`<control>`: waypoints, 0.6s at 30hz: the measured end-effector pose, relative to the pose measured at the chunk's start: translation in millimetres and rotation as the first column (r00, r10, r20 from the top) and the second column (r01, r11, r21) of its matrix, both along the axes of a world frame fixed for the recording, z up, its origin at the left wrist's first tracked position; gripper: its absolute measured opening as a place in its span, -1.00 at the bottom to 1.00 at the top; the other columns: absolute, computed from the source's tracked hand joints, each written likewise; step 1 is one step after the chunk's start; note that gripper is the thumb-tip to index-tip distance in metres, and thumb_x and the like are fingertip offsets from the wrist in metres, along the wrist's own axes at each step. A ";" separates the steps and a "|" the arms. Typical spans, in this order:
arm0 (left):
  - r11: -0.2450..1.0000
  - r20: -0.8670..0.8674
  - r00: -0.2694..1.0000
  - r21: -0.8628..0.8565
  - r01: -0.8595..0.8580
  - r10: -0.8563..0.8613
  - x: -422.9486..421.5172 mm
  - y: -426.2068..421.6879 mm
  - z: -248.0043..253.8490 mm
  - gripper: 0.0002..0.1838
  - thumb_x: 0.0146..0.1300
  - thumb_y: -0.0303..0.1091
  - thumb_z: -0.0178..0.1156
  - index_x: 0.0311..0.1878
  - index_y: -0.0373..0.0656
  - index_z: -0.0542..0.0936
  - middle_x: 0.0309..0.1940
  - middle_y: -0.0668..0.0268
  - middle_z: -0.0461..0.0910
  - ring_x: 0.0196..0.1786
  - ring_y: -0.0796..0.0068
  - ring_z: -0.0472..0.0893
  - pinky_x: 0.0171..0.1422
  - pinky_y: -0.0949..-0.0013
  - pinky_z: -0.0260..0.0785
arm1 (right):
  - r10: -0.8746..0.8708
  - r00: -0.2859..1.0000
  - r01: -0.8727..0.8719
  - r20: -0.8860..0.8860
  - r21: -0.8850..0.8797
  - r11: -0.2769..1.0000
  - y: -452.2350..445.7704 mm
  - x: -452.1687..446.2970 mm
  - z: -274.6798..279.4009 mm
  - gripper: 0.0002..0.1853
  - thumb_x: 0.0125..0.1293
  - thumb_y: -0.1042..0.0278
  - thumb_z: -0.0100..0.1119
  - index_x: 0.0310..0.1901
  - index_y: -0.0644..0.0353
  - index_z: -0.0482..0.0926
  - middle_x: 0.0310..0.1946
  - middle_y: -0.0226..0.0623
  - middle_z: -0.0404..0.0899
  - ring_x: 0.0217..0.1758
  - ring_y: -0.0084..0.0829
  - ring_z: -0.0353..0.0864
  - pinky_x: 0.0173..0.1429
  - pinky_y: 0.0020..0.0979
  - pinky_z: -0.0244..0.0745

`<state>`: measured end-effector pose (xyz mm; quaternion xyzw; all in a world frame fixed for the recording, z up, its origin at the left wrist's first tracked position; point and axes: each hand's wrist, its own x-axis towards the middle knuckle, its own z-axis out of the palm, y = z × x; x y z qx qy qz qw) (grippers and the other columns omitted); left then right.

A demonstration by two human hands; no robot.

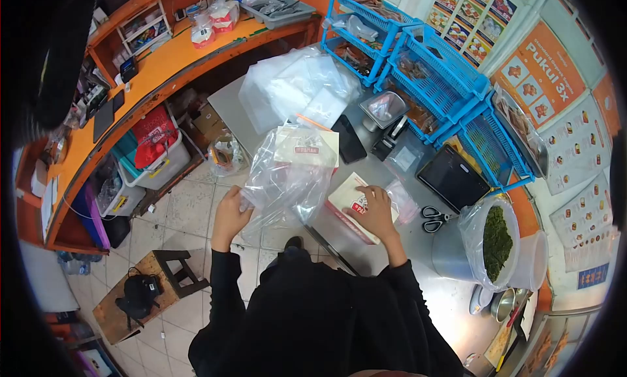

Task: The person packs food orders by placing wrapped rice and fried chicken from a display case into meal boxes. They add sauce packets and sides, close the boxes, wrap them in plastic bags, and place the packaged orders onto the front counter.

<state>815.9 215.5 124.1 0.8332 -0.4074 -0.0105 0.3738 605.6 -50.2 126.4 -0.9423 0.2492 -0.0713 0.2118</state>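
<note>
My left hand [230,215] pinches the edge of a clear plastic bag [277,187], fingers closed on the film. A cream printed box [304,145] with a red label shows inside or under the bag; I cannot tell which. My right hand [377,210] lies spread on a second cream box [346,193] with red lettering and a red side, at the front edge of the metal table. Beyond the bag lies a pile of clear plastic bags [287,86]. A black phone [349,139] lies beside the bagged box.
Black-handled scissors [432,219] and a dark tablet [452,176] lie on the right. A lined tub of chopped greens [498,243] stands nearby. Blue racks [437,76] line the back. An orange counter [157,63] curves along the left; a wooden stool [124,311] stands below.
</note>
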 end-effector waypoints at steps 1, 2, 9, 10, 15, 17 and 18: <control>0.996 0.043 0.997 0.060 0.064 -0.067 0.3 -1.5 -0.5 -0.79 -0.19 -0.48 0.14 -0.38 -0.28 0.51 -0.38 0.17 0.45 -0.24 0.13 0.45 -0.16 0.25 0.33 | 0.016 0.995 -0.022 -0.100 -0.064 0.998 -5.2 -2.8 -13.9 -0.15 -0.22 -0.11 0.33 0.16 0.06 0.27 0.14 0.00 0.17 0.21 0.02 0.10 0.21 -0.03 0.03; 0.984 0.084 0.987 0.122 0.127 -0.138 0.5 -4.1 -0.4 -0.82 -0.18 -0.44 0.16 -0.42 -0.28 0.53 -0.39 0.17 0.46 -0.25 0.13 0.46 -0.16 0.24 0.34 | 0.024 0.980 -0.050 -0.198 -0.124 0.991 -8.4 -6.8 -25.3 -0.04 -0.31 -0.16 0.34 0.20 0.04 0.20 0.17 0.04 0.08 0.22 0.09 0.03 0.20 0.05 -0.01; 0.505 -0.287 0.561 0.247 0.827 -0.777 -34.2 -101.8 47.9 -0.75 0.06 -0.23 0.17 -0.32 -0.24 0.52 -0.32 0.19 0.51 -0.29 0.25 0.52 -0.18 0.33 0.35 | -0.048 0.982 0.017 -0.183 -0.165 0.986 -14.6 -20.7 -53.1 0.09 -0.41 -0.15 0.36 0.28 -0.12 0.08 0.13 0.21 0.00 0.20 0.19 -0.02 0.19 0.09 -0.08; 0.442 -0.383 0.432 0.068 0.894 -0.816 -38.3 -121.3 47.1 -0.73 0.10 -0.19 0.15 -0.30 -0.22 0.51 -0.36 0.24 0.51 -0.32 0.35 0.51 -0.21 0.38 0.35 | -0.084 0.984 0.055 -0.154 -0.183 0.981 -10.7 -26.7 -54.0 0.08 -0.42 -0.14 0.37 0.27 -0.12 0.10 0.12 0.20 0.02 0.19 0.18 -0.01 0.19 0.08 -0.06; 0.612 -0.645 0.141 -0.601 0.513 -0.751 -80.8 -158.4 71.0 -0.75 0.15 -0.18 0.12 -0.21 -0.14 0.44 -0.45 0.43 0.44 -0.41 0.64 0.44 -0.36 0.52 0.29 | -0.239 0.965 0.229 -0.111 -0.098 0.969 9.3 -88.1 -48.4 0.06 -0.43 -0.06 0.40 0.25 -0.09 0.14 0.07 0.15 0.09 0.18 0.12 0.05 0.16 0.04 -0.01; 0.658 -0.672 -0.005 -0.726 0.201 -0.741 -91.9 -160.3 84.7 -0.77 0.17 -0.23 0.11 -0.18 -0.12 0.41 -0.43 0.46 0.44 -0.43 0.67 0.42 -0.44 0.54 0.23 | -0.321 0.939 0.315 -0.119 -0.069 0.947 13.4 -124.5 -52.1 0.05 -0.44 -0.04 0.42 0.24 -0.10 0.15 0.06 0.13 0.11 0.16 0.09 0.09 0.16 0.03 0.00; 0.682 -0.682 -0.045 -0.731 0.019 -0.730 -94.5 -160.4 84.9 -0.71 0.16 -0.29 0.11 -0.06 -0.09 0.36 -0.35 0.45 0.45 -0.42 0.72 0.40 -0.43 0.60 0.20 | -0.377 0.920 0.374 -0.107 -0.047 0.926 14.9 -141.0 -52.2 0.04 -0.43 -0.03 0.42 0.24 -0.10 0.15 0.06 0.12 0.12 0.16 0.08 0.10 0.16 0.03 0.00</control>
